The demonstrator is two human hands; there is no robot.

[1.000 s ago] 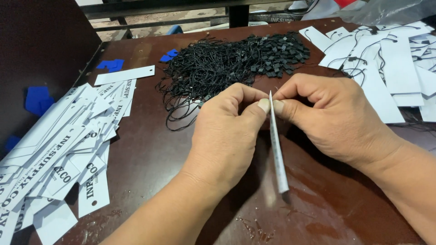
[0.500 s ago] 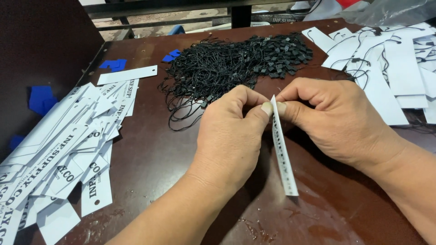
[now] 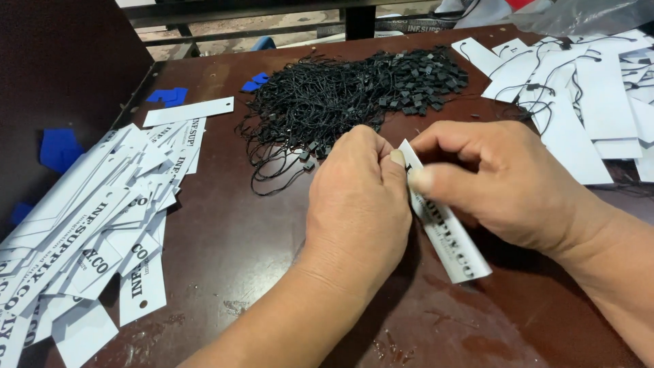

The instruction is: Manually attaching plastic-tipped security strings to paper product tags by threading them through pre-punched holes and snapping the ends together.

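White card, a long printed paper tag [image 3: 446, 238], is pinched at its upper end between the left hand [image 3: 357, 204] and the right hand [image 3: 497, 180], fingers closed on it, over the middle of the brown tabletop [image 3: 225, 238]. Black looped strings [image 3: 347, 92] pile toward the far edge. Loose tags [image 3: 88, 232] spread along the left edge, strung tags [image 3: 579, 88] fill the far right corner.
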